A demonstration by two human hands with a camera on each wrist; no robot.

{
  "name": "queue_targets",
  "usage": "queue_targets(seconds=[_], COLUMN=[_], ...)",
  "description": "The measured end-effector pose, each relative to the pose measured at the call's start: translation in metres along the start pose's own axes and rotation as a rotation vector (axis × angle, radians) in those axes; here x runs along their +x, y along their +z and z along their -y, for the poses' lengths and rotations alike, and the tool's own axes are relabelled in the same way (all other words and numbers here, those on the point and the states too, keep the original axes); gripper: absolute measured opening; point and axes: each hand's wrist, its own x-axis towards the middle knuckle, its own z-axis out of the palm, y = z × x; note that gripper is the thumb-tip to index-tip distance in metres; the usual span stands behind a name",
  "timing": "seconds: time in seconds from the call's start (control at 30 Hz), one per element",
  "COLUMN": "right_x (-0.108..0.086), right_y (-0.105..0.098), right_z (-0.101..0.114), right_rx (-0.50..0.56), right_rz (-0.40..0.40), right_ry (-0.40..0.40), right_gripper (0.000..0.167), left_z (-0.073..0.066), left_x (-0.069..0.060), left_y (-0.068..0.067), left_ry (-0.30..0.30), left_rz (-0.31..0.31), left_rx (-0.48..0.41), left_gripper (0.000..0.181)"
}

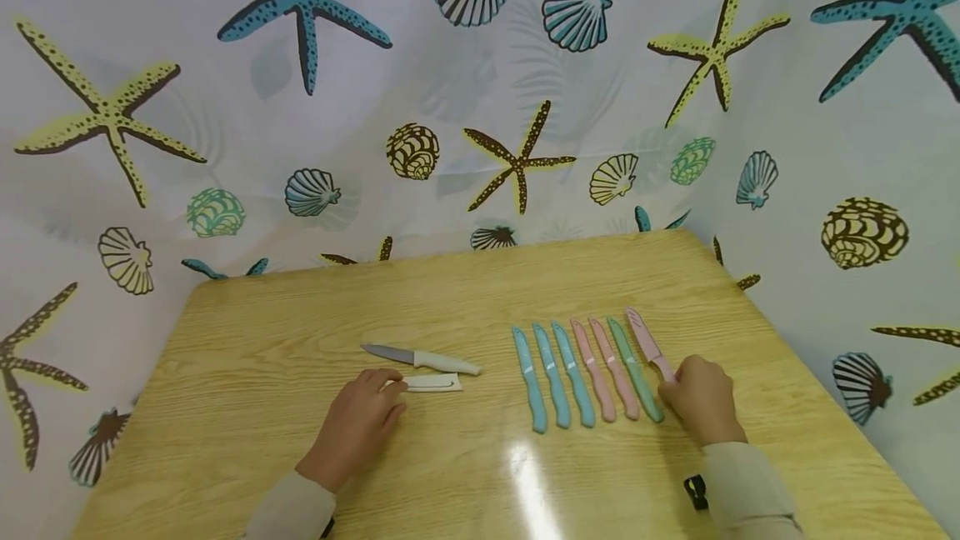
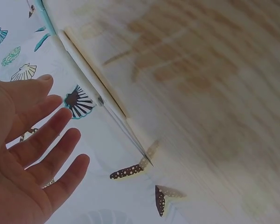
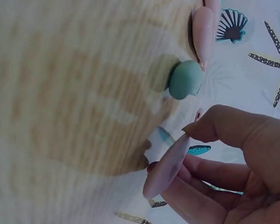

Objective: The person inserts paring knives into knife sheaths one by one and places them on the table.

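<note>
My right hand pinches the handle of a pink knife with a broad blade, at the right end of a row of knives. In the right wrist view, thumb and fingers hold that pink handle, tilted beside the tabletop. My left hand hovers low by a white knife sheath, fingers loosely bent. The left wrist view shows this hand with its fingers spread and nothing in them. Just beyond the sheath lies a knife with a cream handle and a bare grey blade.
Left of the pink knife lie a green knife, two slimmer pink knives and three blue knives, side by side on the wooden table. A patterned cloth rises behind the table's far edge.
</note>
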Motion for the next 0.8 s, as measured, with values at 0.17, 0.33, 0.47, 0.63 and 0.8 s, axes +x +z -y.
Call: queue_targets(seconds=[0.17, 0.33, 0.47, 0.63, 0.8], right_x=[0.0024, 0.0036, 0.0032, 0.0013, -0.0015], right_y=[0.0015, 0.0033, 0.0044, 0.0027, 0.002], right_z=[0.0053, 0.0079, 0.0077, 0.0089, 0.0083], right_rx=[-0.029, -0.052, -0.081, -0.103, -0.105], right_rz=[-0.024, -0.023, -0.025, -0.024, 0.007], right_ry=[0.004, 0.0, -0.004, -0.017, -0.002], right_gripper=[0.032, 0.029, 0.028, 0.028, 0.025], left_z=[0.0011, 0.0018, 0.0016, 0.001, 0.0001], left_x=[-0.0007, -0.0028, -0.003, -0.0023, -0.0019], left_y=[0.0021, 0.0002, 0.0005, 0.0011, 0.0008], left_ry=[0.002, -0.002, 0.001, -0.008, -0.031], left_rz=[-0.001, 0.001, -0.004, 0.013, 0.04], left_rx=[-0.018, -0.054, -0.053, -0.04, -0.04], left_gripper=[0.021, 0.019, 0.02, 0.021, 0.022])
